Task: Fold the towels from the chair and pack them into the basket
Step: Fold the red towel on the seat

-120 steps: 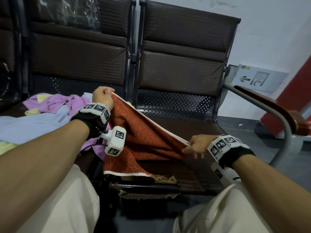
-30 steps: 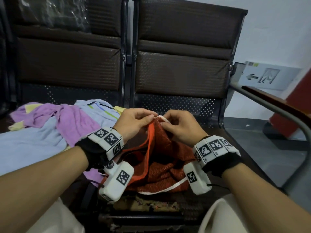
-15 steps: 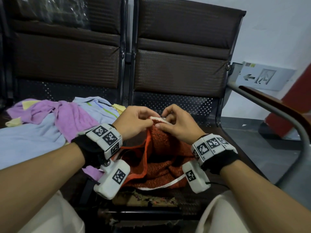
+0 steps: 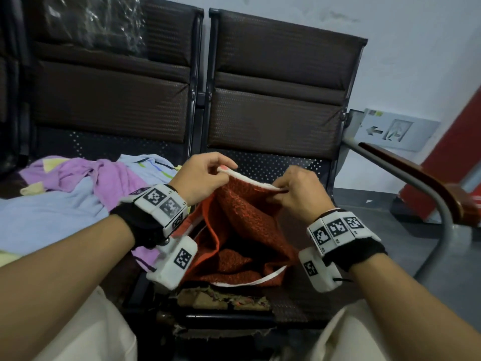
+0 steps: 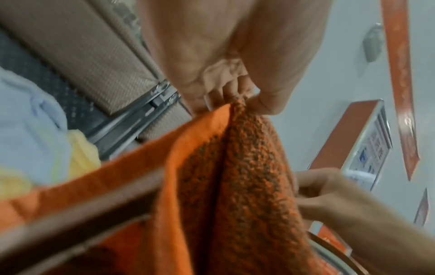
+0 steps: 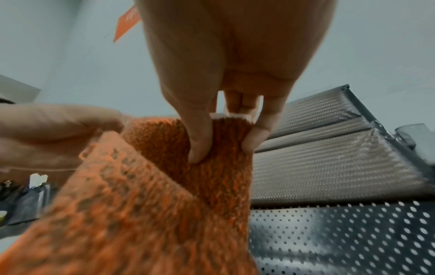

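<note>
Pinching the white-trimmed top edge of the orange towel (image 4: 242,220) above the chair seat (image 4: 294,168), left hand (image 4: 201,178) and right hand (image 4: 299,195) are mid-fold; next, I'd guess, comes laying it flat.

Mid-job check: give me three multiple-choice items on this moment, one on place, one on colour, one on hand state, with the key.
1. Where does the pile of loose towels lie?
A. on the seat beside the left hand
B. on the floor
C. on the armrest

2. What colour is the towel being held?
A. blue
B. orange-red with a white edge
C. purple

3. How do the hands hold it?
A. both flat on it
B. only one touches it
C. both pinch its top edge

Key: A, the heap covers the neighbouring seat; B, the weave shows it; C, the left hand and right hand pinch the white hem.
</note>
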A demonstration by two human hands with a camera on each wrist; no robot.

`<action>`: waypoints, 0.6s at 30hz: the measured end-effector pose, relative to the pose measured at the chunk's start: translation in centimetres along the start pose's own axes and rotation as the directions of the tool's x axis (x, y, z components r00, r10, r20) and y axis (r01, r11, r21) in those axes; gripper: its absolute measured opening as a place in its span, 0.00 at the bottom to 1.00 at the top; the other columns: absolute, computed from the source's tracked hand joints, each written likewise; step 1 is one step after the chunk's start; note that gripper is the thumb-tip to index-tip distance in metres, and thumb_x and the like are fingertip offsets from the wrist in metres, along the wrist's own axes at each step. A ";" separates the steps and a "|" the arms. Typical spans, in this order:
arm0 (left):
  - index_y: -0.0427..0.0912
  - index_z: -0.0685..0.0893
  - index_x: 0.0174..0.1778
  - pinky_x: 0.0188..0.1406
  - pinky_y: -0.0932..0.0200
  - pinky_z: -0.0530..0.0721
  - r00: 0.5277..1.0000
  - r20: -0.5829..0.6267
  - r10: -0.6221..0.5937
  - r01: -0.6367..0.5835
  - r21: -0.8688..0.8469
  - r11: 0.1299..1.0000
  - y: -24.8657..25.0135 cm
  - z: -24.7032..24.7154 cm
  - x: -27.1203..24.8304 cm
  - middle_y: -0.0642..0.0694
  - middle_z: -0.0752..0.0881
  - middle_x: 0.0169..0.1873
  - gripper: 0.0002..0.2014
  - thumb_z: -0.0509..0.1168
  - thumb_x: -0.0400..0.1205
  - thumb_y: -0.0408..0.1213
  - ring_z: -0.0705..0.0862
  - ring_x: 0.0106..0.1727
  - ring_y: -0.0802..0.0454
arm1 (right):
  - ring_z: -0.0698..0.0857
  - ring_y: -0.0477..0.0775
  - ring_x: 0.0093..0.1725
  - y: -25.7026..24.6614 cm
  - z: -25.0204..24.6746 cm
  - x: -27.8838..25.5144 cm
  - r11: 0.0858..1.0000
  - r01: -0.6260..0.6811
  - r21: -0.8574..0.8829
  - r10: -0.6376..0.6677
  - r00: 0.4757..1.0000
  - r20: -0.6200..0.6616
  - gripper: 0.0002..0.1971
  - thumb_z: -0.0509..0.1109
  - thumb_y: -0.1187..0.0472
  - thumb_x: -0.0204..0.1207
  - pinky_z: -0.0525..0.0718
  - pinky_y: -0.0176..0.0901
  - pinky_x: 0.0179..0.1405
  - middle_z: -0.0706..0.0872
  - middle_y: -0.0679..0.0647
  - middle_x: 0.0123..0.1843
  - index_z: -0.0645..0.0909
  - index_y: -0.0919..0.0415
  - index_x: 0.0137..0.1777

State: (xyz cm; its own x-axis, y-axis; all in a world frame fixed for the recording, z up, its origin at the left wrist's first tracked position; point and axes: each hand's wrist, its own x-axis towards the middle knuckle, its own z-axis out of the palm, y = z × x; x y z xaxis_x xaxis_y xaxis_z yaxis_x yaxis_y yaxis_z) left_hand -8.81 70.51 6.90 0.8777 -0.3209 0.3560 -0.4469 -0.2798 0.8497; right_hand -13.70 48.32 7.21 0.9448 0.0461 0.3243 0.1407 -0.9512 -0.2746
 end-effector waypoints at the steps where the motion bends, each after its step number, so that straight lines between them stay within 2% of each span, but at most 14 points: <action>1: 0.50 0.89 0.47 0.30 0.75 0.72 1.000 -0.011 0.014 -0.014 0.061 0.998 0.2 -0.4 0.0 0.58 0.85 0.30 0.14 0.65 0.74 0.29 0.78 0.28 0.67 | 0.73 0.49 0.51 -0.2 -0.7 0.0 1.000 0.023 -0.014 -0.024 0.999 -0.039 0.07 0.80 0.51 0.67 0.75 0.42 0.52 0.74 0.48 0.45 0.89 0.52 0.40; 3: 0.50 0.90 0.50 0.36 0.69 0.78 0.999 -0.027 0.025 -0.021 0.131 0.991 1.0 -1.2 0.2 0.57 0.87 0.32 0.15 0.67 0.72 0.29 0.82 0.33 0.65 | 0.69 0.51 0.53 -0.6 -2.3 0.2 0.999 0.038 0.006 -0.038 0.998 -0.052 0.08 0.78 0.52 0.70 0.69 0.39 0.54 0.72 0.50 0.49 0.86 0.55 0.40; 4: 0.49 0.89 0.49 0.40 0.62 0.82 0.999 -0.041 0.030 -0.025 0.132 0.991 1.6 -1.6 0.5 0.53 0.89 0.34 0.14 0.67 0.73 0.28 0.84 0.36 0.61 | 0.72 0.53 0.54 -0.8 -3.3 0.6 0.999 0.044 0.029 -0.043 0.998 -0.047 0.07 0.76 0.53 0.71 0.68 0.39 0.53 0.74 0.51 0.50 0.84 0.55 0.39; 6: 0.50 0.89 0.45 0.43 0.59 0.81 0.993 -0.091 0.071 -0.059 0.132 0.990 3.3 -2.4 1.6 0.51 0.88 0.35 0.13 0.66 0.74 0.27 0.83 0.36 0.58 | 0.80 0.54 0.50 -1.5 -5.3 1.6 0.994 0.051 0.098 -0.042 0.995 -0.093 0.07 0.75 0.54 0.72 0.68 0.39 0.44 0.80 0.50 0.43 0.80 0.53 0.37; 8: 0.50 0.87 0.42 0.44 0.60 0.79 0.977 -0.163 0.136 -0.112 0.151 0.982 5.5 -3.5 3.0 0.53 0.86 0.34 0.11 0.64 0.76 0.29 0.82 0.38 0.57 | 0.83 0.49 0.41 -2.5 -7.4 2.6 0.976 0.053 0.209 -0.005 0.974 -0.226 0.09 0.76 0.53 0.71 0.68 0.37 0.36 0.82 0.45 0.34 0.79 0.51 0.35; 10: 0.50 0.84 0.41 0.46 0.56 0.79 0.952 -0.249 0.178 -0.150 0.127 0.980 7.3 -4.7 4.1 0.52 0.85 0.36 0.09 0.62 0.77 0.31 0.82 0.41 0.54 | 0.81 0.38 0.34 -3.6 -8.9 3.2 0.937 0.096 0.335 0.041 0.924 -0.381 0.10 0.77 0.52 0.69 0.71 0.33 0.34 0.82 0.40 0.28 0.78 0.47 0.32; 12: 0.48 0.83 0.41 0.48 0.52 0.81 0.933 -0.301 0.195 -0.166 0.120 0.979 8.2 -5.4 4.5 0.50 0.85 0.37 0.08 0.60 0.78 0.31 0.83 0.43 0.49 | 0.79 0.33 0.31 -4.5 -9.7 3.9 0.901 0.120 0.417 0.099 0.879 -0.467 0.12 0.78 0.54 0.68 0.74 0.31 0.37 0.81 0.38 0.27 0.77 0.46 0.30; 14: 0.46 0.83 0.44 0.49 0.48 0.82 0.934 -0.300 0.194 -0.158 0.141 0.977 8.3 -5.5 4.5 0.45 0.85 0.39 0.08 0.60 0.78 0.30 0.84 0.45 0.42 | 0.78 0.35 0.32 -5.0 -10.1 4.3 0.878 0.094 0.470 0.154 0.873 -0.462 0.12 0.78 0.55 0.68 0.77 0.37 0.41 0.81 0.39 0.28 0.78 0.47 0.30; 16: 0.44 0.83 0.47 0.51 0.47 0.81 0.930 -0.303 0.210 -0.178 0.130 0.975 8.3 -5.6 4.6 0.43 0.86 0.42 0.10 0.60 0.77 0.27 0.84 0.45 0.43 | 0.79 0.37 0.32 -5.1 -10.4 4.8 0.867 0.107 0.487 0.166 0.859 -0.484 0.10 0.78 0.56 0.68 0.76 0.37 0.41 0.81 0.39 0.28 0.79 0.48 0.32; 18: 0.42 0.84 0.51 0.57 0.47 0.81 0.935 -0.288 0.208 -0.180 0.120 0.976 8.0 -5.7 4.9 0.43 0.88 0.47 0.12 0.61 0.77 0.26 0.85 0.50 0.44 | 0.81 0.40 0.35 -5.1 -10.7 5.2 0.870 0.126 0.476 0.152 0.851 -0.503 0.08 0.78 0.57 0.69 0.77 0.37 0.42 0.82 0.38 0.31 0.81 0.49 0.35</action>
State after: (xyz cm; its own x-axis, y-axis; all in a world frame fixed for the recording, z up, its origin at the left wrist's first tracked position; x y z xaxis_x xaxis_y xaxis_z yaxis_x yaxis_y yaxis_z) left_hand -7.06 71.87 17.68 0.7774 -0.0974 0.6214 -0.6152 -0.3236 0.7189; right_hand -12.68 50.13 19.92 0.6766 -0.2586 0.6894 0.3826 -0.6765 -0.6293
